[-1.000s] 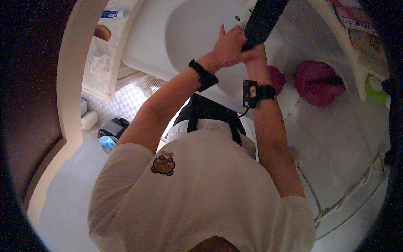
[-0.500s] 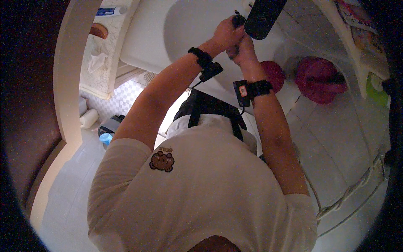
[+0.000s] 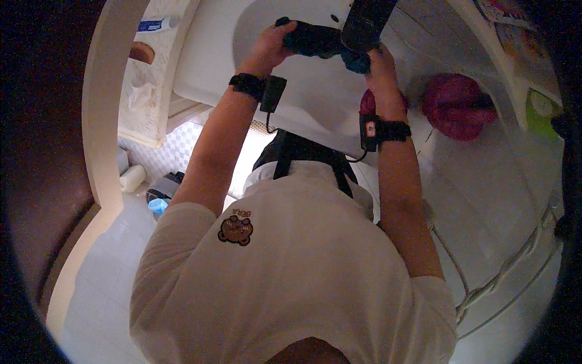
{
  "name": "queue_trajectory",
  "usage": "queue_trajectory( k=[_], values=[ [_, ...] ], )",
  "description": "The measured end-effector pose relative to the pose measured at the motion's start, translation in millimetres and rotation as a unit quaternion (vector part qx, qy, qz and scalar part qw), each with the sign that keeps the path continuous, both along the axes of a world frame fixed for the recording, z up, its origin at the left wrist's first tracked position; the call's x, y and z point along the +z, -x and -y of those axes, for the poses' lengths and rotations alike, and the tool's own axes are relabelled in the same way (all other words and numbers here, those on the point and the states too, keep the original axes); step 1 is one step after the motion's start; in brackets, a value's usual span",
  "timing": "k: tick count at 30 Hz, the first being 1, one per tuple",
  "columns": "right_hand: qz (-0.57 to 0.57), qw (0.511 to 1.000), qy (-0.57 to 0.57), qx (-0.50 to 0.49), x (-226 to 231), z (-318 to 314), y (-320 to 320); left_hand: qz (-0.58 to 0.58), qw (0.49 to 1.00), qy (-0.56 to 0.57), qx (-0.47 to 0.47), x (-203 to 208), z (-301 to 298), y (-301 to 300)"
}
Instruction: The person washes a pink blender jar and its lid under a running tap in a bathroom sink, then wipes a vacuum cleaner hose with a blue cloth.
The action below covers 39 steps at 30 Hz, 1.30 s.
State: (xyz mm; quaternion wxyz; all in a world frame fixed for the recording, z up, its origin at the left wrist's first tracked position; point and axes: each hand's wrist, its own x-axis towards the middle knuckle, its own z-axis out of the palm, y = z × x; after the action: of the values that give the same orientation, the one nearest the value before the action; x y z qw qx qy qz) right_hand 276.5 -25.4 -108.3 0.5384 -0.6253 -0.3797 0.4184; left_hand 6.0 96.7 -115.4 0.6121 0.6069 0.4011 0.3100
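Observation:
A dark, wet-looking cloth [image 3: 312, 40], black with a teal tint, stretches between my hands over the white sink [image 3: 209, 57]. My left hand [image 3: 274, 47] grips its left end, fingers closed around the fabric. At the other end, my right hand [image 3: 382, 68] holds a bunched part of the cloth. A black, flat object [image 3: 368, 24] hangs in front of the view and hides part of the cloth near my right hand. Whether the cloth is a sock or some other small garment, I cannot tell. Both my wrists carry black straps with small boxes and cables.
To the left, a ledge [image 3: 163, 112] bears a tube [image 3: 159, 25], a brown dish [image 3: 141, 52] and crumpled white tissue [image 3: 142, 91]. On the right are a magenta basin [image 3: 458, 103], another magenta item [image 3: 368, 102], a green container [image 3: 541, 115] and a looped hose [image 3: 506, 279].
My hands were close together with the cloth mostly hidden in them. They have moved apart, left hand leftward and right hand rightward, and the cloth is now spread between them.

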Motion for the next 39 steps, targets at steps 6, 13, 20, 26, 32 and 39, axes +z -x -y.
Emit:
queue_trajectory(
  k=[6, 13, 20, 26, 32, 39],
  values=[
    [0.328, 0.942, 0.044, 0.065, 62.6, 25.3, -12.3, -0.058, 0.976, 0.156, 0.136, 2.6, -14.8, 33.7],
    [0.179, 0.978, 0.094, 0.045, 46.3, -1.8, 46.6, -0.226, 0.940, -0.196, -0.165, 27.2, 26.3, -35.1],
    [0.494, 0.858, 0.127, -0.065, 72.7, -17.0, 9.2, -0.088, 0.984, -0.136, -0.081, 95.4, 20.8, -53.9],
    [0.581, 0.805, 0.043, 0.112, 66.3, -29.2, 26.9, -0.121, 0.960, -0.211, -0.141, 120.0, 14.8, -66.6],
    [0.400, 0.913, 0.017, 0.076, 80.0, 17.7, 75.6, -0.065, 0.984, -0.085, -0.144, 134.8, 31.8, -31.4],
    [0.167, 0.978, 0.021, 0.123, 116.6, 3.9, 114.3, -0.121, 0.966, -0.144, -0.179, 129.7, 43.2, 9.7]
  ],
)
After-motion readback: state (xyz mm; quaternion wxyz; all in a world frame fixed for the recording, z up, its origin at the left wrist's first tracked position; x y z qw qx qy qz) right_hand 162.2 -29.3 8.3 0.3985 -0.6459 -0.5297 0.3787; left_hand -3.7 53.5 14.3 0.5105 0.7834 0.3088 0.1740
